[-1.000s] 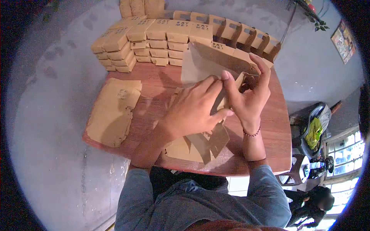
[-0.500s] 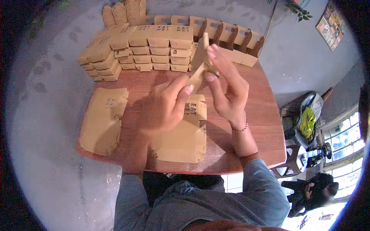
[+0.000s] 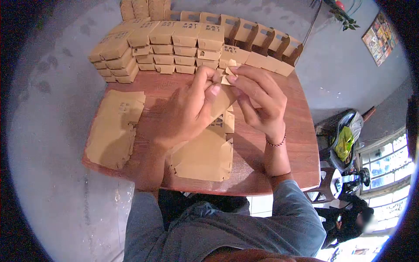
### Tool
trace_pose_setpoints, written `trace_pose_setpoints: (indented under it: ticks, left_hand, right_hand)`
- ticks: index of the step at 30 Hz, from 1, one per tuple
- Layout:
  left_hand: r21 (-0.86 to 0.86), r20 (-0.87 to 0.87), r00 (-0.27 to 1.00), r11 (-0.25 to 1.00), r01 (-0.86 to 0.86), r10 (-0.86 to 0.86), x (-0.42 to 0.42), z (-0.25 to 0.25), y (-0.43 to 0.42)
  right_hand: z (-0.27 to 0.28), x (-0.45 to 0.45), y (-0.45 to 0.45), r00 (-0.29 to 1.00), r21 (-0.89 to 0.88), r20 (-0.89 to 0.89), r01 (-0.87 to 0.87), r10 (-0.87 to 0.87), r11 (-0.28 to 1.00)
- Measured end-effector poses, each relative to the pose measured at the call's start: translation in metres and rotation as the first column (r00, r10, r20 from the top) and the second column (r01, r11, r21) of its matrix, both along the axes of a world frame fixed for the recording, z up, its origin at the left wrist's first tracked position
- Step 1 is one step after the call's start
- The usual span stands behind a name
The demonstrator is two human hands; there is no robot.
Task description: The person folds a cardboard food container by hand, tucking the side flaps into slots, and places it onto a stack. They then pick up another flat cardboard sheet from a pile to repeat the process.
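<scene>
Between my two hands, above the middle of the table, is a partly folded brown cardboard box (image 3: 222,101). My left hand (image 3: 185,111) grips its left side, thumb on the near panel. The fingertips of my right hand (image 3: 261,94) pinch small flaps at the far corner of that box. Directly under my hands a flat box blank (image 3: 203,159) printed "EAT ME!" lies on the wood, partly covered by my left hand and the held box. Another flat blank (image 3: 114,135), perhaps a pile of them, lies near the left edge.
Folded boxes (image 3: 166,49) stand stacked in several layers at the back left of the brown table (image 3: 279,144). Open-lidded boxes (image 3: 262,48) line the back right edge. Beyond the right side are a chair with a yellow-green bag (image 3: 345,142), a stool (image 3: 325,185) and a person (image 3: 345,218).
The held box has tipped down from its raised, upright angle. My right hand has gone from a flat palm against its side to pinching the corner flaps.
</scene>
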State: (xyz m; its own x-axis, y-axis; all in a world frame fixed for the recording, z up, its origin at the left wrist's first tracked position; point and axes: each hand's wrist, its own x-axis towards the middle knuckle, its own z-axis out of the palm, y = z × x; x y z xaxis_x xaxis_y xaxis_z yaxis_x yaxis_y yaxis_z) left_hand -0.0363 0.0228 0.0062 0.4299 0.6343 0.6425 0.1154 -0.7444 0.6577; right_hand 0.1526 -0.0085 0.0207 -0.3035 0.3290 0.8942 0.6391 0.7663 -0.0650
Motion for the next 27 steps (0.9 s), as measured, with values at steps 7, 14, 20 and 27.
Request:
trace_pose_setpoints:
  ticks: [7, 14, 20, 27]
  left_hand:
    - [0.033, -0.087, 0.996, 0.999, 0.028, -0.025, -0.004, 0.005, -0.007]
    - [0.071, -0.191, 0.982, 0.997, 0.008, 0.006, -0.002, -0.004, -0.008]
    - [0.051, -0.274, 0.962, 0.999, 0.01, 0.004, -0.002, -0.002, -0.013]
    - [0.03, -0.368, 0.93, 0.999, -0.018, 0.027, -0.002, 0.001, -0.018]
  right_hand:
    - [0.009, 0.002, -0.018, 0.993, -0.029, 0.109, 0.049, -0.045, 0.998]
    - [0.007, 0.009, -0.017, 0.982, -0.04, 0.188, 0.007, 0.0, 0.999]
    - [0.013, 0.011, -0.022, 0.981, -0.13, 0.188, -0.024, 0.048, 0.991]
    - [0.016, 0.016, -0.024, 0.979, -0.248, 0.174, -0.059, 0.104, 0.967]
